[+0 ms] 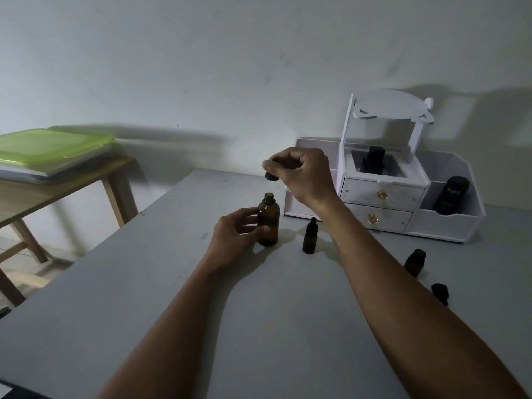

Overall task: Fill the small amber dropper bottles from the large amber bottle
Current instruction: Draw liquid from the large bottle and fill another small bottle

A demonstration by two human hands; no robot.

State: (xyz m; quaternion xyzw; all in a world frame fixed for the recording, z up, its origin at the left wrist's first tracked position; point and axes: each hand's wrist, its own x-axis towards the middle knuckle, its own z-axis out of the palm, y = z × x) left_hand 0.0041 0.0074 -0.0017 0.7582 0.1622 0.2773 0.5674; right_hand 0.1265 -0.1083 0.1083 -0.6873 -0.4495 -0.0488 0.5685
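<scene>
The large amber bottle (pixel 269 220) stands upright on the grey table with its neck uncovered. My left hand (pixel 236 237) grips its left side. Above it, my right hand (pixel 302 174) pinches the bottle's black cap (pixel 271 176) clear of the neck. A small amber dropper bottle (pixel 310 237) with its black dropper top on stands just right of the large bottle. A second small amber bottle (pixel 414 262), without a top, stands further right. A black dropper top (pixel 440 293) lies near it, partly hidden behind my right forearm.
A white desk organiser (pixel 383 197) with two drawers stands at the back right, holding a black bottle (pixel 373 161) and a black tube (pixel 450 194). A wooden side table (pixel 57 194) with a green-lidded box (pixel 51 148) stands to the left. The grey table (pixel 144 298) spreads below my arms.
</scene>
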